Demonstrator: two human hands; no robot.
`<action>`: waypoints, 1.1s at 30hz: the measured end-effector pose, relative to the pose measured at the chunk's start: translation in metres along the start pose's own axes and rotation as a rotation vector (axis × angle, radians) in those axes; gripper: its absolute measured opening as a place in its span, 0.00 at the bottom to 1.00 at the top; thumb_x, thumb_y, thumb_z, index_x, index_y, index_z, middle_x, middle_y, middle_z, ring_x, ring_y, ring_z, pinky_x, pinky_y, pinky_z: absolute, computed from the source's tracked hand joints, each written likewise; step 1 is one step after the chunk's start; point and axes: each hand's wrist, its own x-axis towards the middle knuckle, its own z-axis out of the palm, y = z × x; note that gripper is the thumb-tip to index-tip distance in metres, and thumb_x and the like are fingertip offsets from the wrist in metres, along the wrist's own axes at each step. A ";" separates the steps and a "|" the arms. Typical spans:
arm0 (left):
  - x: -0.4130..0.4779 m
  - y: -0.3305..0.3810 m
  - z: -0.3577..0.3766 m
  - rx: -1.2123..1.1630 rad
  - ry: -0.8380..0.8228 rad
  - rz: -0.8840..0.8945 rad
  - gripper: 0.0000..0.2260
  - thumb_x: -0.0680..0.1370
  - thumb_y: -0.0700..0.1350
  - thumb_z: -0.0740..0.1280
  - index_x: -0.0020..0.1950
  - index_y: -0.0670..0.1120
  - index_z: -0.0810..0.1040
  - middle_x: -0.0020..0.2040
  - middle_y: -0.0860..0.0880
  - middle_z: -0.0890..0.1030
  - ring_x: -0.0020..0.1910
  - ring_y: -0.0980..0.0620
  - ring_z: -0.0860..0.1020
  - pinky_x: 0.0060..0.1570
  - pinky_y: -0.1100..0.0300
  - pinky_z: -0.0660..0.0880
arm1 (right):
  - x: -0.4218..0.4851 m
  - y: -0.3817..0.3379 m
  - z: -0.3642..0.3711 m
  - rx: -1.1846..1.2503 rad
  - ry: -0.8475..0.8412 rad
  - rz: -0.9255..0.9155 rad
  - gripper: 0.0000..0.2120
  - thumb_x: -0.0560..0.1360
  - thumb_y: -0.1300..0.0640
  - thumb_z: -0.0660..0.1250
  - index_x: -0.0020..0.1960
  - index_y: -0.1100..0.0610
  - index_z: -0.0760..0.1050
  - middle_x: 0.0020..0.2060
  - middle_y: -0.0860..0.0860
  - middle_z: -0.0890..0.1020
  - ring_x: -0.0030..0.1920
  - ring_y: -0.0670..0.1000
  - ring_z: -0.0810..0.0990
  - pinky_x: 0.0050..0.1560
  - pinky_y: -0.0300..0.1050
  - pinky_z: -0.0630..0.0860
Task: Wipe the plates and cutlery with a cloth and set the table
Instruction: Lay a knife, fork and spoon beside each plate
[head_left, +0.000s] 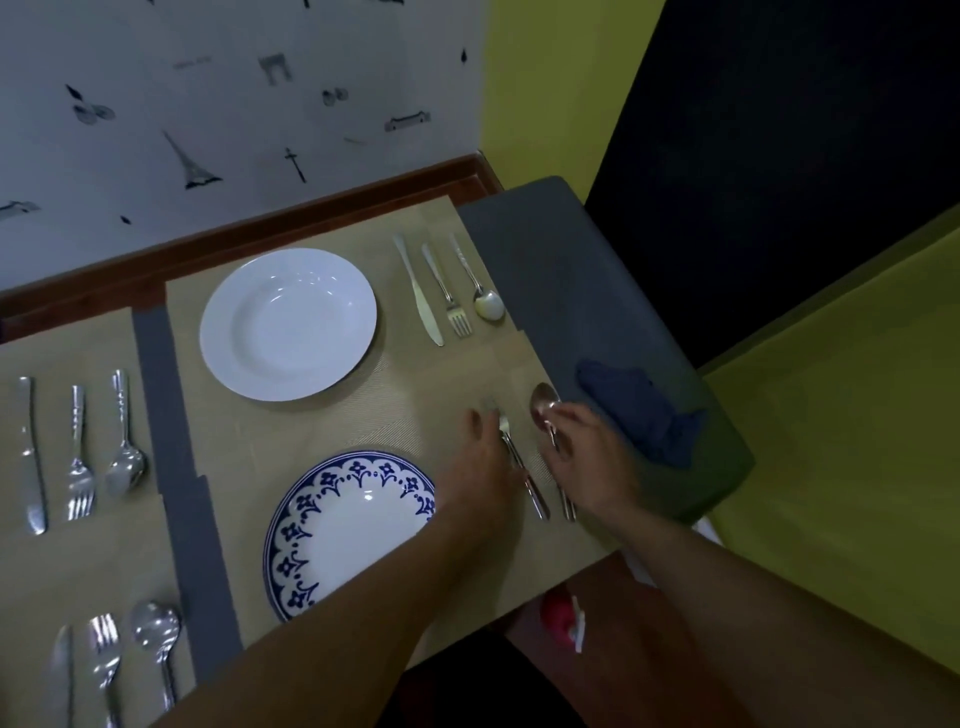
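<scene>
Steel spoon (545, 410) under right grip (587, 452), fork (522, 467) beside left grip (485, 457)

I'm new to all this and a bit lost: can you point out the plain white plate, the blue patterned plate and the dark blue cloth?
white plate (288, 323): head view, centre of its bowl.
blue patterned plate (358, 535): head view, white middle.
dark blue cloth (641, 410): head view, middle of the crumpled fabric.

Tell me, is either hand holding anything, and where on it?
The right hand holds a spoon around its neck and handle. The left hand rests on a fork near its head; a firm grip cannot be told.
</scene>
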 end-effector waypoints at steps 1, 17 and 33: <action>0.002 -0.003 0.002 0.023 -0.020 0.035 0.38 0.77 0.53 0.70 0.80 0.51 0.52 0.80 0.50 0.51 0.57 0.42 0.80 0.55 0.47 0.80 | -0.001 0.002 0.002 -0.067 -0.047 -0.041 0.23 0.81 0.55 0.68 0.76 0.52 0.72 0.75 0.46 0.72 0.64 0.54 0.76 0.62 0.45 0.74; 0.007 -0.001 0.007 0.113 -0.058 0.081 0.36 0.79 0.60 0.65 0.81 0.52 0.52 0.82 0.57 0.47 0.71 0.46 0.73 0.62 0.49 0.76 | 0.012 0.022 0.006 -0.244 -0.135 -0.089 0.29 0.83 0.61 0.61 0.82 0.46 0.60 0.79 0.38 0.64 0.55 0.51 0.72 0.62 0.45 0.76; 0.001 0.000 -0.004 0.042 -0.070 0.130 0.35 0.79 0.58 0.66 0.81 0.52 0.54 0.82 0.55 0.49 0.73 0.50 0.70 0.66 0.52 0.72 | 0.008 0.012 -0.001 -0.200 -0.107 -0.065 0.25 0.84 0.58 0.61 0.80 0.49 0.65 0.79 0.41 0.66 0.60 0.52 0.73 0.63 0.48 0.76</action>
